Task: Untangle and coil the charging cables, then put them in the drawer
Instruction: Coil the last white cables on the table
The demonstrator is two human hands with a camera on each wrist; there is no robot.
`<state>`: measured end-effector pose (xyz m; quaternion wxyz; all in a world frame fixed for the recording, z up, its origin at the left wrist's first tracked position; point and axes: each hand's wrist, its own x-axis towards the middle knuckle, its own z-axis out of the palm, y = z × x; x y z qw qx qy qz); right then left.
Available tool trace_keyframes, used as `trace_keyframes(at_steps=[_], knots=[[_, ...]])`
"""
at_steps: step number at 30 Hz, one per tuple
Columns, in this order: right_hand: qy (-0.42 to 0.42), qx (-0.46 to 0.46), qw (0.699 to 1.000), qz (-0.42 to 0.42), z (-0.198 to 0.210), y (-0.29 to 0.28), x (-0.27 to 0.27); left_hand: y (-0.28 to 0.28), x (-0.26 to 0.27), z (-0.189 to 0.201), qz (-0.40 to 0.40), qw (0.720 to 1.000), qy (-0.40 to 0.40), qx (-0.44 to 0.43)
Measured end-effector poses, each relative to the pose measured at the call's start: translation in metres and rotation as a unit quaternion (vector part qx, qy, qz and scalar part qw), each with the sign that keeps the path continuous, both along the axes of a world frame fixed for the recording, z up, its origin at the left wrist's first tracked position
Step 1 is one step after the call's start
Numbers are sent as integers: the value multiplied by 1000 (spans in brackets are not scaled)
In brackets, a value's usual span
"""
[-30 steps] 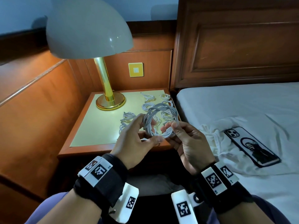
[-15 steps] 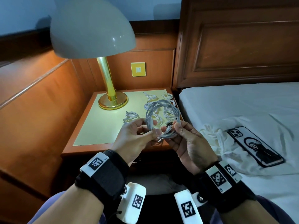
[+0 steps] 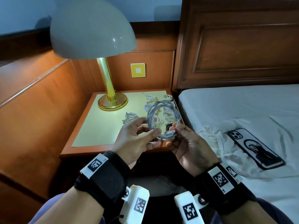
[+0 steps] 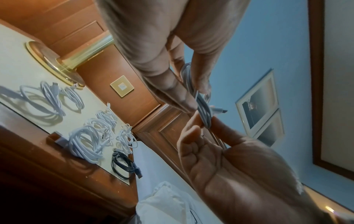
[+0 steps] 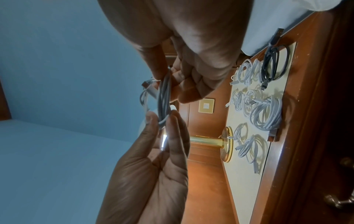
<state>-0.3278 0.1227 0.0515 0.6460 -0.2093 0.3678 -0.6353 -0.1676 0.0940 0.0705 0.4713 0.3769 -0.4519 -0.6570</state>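
Nearby, beside the lamp, coiled cables dot the nightstand; both hands pinch a grey coil

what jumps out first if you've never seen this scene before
A grey coiled cable held up between the left hand and right hand, over the nightstand. Behind it stands a big dome lamp on a gold stem, with white cable coils on the nightstand top.

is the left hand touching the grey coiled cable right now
Touching. In the head view the left hand pinches the grey coiled cable at its lower rim, thumb pressed on the strands. The right wrist view shows its fingers closed round the bundle, no gap.
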Motion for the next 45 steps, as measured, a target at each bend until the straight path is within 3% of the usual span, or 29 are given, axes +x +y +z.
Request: trace_keyframes(at_steps=[4, 10, 18, 20, 25, 30, 32, 38, 45], knots=[[21, 37, 999, 7, 4, -1, -3, 0, -1, -2, -11, 999, -3, -34], [53, 70, 996, -1, 4, -1, -13, -2, -4, -4, -32, 991, -73, -108], [231, -37, 965, -118, -2, 2, -7, -3, -6, -4, 25, 993, -66, -95], [305, -68, 941, -128, -4, 2, -8, -4, -4, -4, 31, 994, -59, -82], [512, -153, 835, -133, -7, 5, -13, -7, -1, -8, 37, 994, -76, -70], [548, -161, 815, -97, -7, 5, -11, -7, 3, -8, 42, 991, -93, -81], [575, -180, 792, -95, -6, 5, -11, -7, 4, -7, 39, 989, -107, -99], [611, -200, 760, -96, -7, 6, -12, -14, 12, -5, 21, 968, -198, -153], [707, -130, 694, -28, -10, 4, -12, -16, 12, -10, 4, 936, -283, -210]])
